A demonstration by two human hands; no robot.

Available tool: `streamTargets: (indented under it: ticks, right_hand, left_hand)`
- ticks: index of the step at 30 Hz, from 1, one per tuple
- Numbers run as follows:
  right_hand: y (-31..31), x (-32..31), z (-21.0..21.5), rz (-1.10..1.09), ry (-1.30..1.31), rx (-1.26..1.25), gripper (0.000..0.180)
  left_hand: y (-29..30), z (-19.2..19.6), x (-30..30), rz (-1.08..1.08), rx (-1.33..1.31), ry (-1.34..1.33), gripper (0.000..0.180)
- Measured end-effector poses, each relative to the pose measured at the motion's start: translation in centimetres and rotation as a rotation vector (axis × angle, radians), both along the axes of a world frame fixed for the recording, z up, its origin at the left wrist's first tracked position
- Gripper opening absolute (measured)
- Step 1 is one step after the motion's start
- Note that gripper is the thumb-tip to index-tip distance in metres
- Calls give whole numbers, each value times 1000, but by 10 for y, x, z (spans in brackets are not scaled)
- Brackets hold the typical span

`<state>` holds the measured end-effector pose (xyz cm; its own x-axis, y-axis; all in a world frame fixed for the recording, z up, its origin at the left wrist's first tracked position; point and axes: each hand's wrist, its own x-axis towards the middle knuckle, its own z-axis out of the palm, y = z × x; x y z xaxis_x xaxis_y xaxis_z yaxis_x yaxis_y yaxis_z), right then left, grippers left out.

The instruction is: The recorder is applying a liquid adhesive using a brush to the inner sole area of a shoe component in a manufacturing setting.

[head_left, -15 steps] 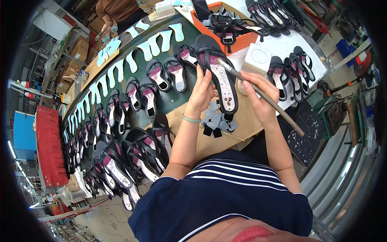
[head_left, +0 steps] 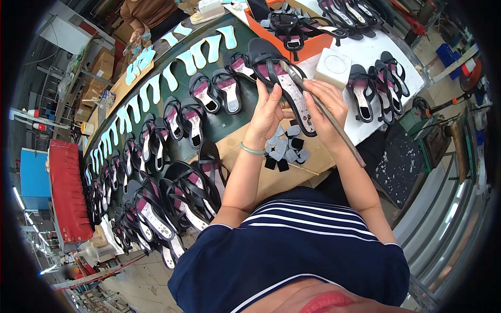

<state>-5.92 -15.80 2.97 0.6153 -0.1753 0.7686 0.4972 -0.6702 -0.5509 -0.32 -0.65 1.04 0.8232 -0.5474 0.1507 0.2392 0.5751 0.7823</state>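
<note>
A black strappy sandal (head_left: 287,83), its pale speckled insole facing up and purple showing toward the toe, is held in the air by my left hand (head_left: 267,113). The left fingers close around its side, partly hidden beneath it. My right hand (head_left: 327,109) grips a long brush (head_left: 342,134) with a worn handle. The brush's tip lies at the sandal's straps, over the purple area. Below the sandal, a loose pile of small grey and black square pads (head_left: 287,148) rests on a brown board (head_left: 250,169).
Rows of similar sandals (head_left: 190,122) and white insole-shaped pieces (head_left: 195,57) line the green table (head_left: 219,124). A white container (head_left: 332,69) stands by an orange box (head_left: 308,53) of sandals. More sandals (head_left: 361,94) lie at right. Another person (head_left: 151,13) is across the table.
My right hand and the brush have shifted left and closer to the sandal, with the handle angled more steeply. The sandal has moved slightly up and tilted; its heel end now sits behind my right hand.
</note>
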Motion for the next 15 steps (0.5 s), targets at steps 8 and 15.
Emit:
streamTargets:
  ticks: [8,15]
  right_hand:
    - [1,-3,2,-41,26,-21,19]
    - [-3,3,-3,8,93,230,17]
  left_hand:
    - [0,-3,-1,15,26,11,55]
    - [5,-4,0,-7,32,-50,51]
